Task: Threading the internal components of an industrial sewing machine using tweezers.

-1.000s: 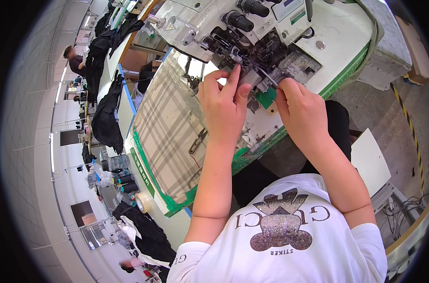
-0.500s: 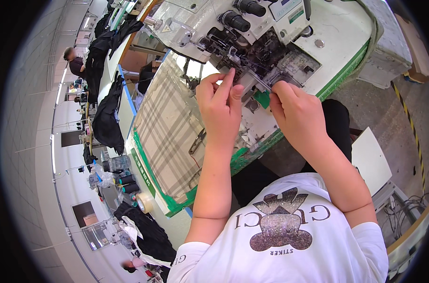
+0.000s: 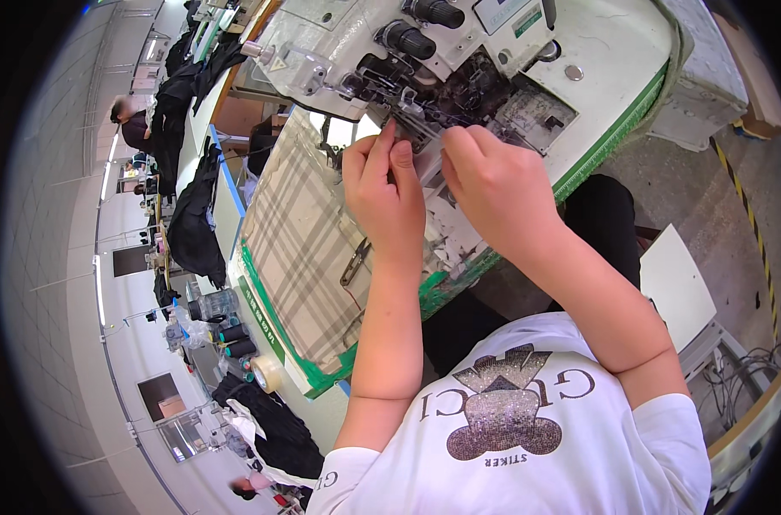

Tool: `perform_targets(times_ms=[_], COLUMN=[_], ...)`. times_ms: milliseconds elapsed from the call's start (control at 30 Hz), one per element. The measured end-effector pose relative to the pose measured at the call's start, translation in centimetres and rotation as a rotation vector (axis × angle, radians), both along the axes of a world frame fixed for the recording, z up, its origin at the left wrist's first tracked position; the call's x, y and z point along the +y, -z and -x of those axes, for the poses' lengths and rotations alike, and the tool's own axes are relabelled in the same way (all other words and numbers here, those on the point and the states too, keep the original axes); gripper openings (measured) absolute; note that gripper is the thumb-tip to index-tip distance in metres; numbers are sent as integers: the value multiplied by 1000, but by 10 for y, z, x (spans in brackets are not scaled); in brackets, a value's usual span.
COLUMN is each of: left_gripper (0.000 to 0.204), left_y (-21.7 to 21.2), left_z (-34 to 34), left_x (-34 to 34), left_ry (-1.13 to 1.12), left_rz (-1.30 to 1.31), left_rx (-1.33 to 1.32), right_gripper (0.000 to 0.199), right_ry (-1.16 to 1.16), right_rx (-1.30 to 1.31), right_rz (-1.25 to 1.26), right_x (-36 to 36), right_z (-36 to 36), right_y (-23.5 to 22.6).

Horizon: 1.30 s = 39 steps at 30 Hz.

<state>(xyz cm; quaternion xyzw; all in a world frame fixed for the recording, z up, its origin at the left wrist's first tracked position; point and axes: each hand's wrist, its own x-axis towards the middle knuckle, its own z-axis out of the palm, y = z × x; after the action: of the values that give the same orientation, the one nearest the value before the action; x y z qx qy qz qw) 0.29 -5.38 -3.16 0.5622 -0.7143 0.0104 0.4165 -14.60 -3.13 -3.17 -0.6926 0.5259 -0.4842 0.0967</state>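
An overlock-type sewing machine (image 3: pixel 356 43) stands in front of me, its front cover area exposing dark metal parts (image 3: pixel 472 90). My left hand (image 3: pixel 382 197) is at the needle area, index finger reaching up against the mechanism and thumb close beside it. Its fingers are closed together, but anything fine between them is too small to make out. My right hand (image 3: pixel 498 184) is closed in a pinch just right of it, fingertips at the machine's lower metal parts. What it pinches is hidden by the fingers.
Left of the machine lies a plaid-covered board (image 3: pixel 296 249) edged with green tape, with thread snips (image 3: pixel 354 262) on it. Beyond are a tape roll (image 3: pixel 268 374), dark thread cones (image 3: pixel 236 339) and black garments (image 3: pixel 197 215). Another person (image 3: pixel 133 124) is far left. A white stool (image 3: pixel 678 279) stands right.
My right hand has moved left and up, closer to my left hand. My left hand has shifted slightly left, its thumb nearer the index finger. The green piece by the right hand is out of sight.
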Motion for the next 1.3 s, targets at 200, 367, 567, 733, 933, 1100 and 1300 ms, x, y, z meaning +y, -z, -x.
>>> perform_targets(times_ms=[200, 367, 567, 733, 933, 1100, 1300], left_gripper=[27, 26, 25, 24, 22, 22, 22], left_y=[3, 5, 3, 4, 4, 5, 7], left_z=[-2, -2, -1, -2, -2, -6, -6], left_x=[0, 0, 0, 0, 1, -2, -2], left_ry=[-4, 4, 10, 15, 3, 38, 54], left_rz=[15, 36, 46, 57, 31, 106, 89], left_rx=[-17, -35, -32, -33, -32, -100, -50], right_gripper=[21, 17, 16, 15, 15, 19, 18], right_ry=[-26, -4, 30, 40, 64, 34, 49], right_rx=[76, -7, 0, -27, -4, 59, 88], right_rz=[22, 37, 34, 29, 25, 26, 25], right_x=[1, -5, -1, -2, -3, -1, -2], right_z=[-6, -14, -17, -22, -23, -23, -19], right_y=[5, 11, 15, 17, 9, 3, 0])
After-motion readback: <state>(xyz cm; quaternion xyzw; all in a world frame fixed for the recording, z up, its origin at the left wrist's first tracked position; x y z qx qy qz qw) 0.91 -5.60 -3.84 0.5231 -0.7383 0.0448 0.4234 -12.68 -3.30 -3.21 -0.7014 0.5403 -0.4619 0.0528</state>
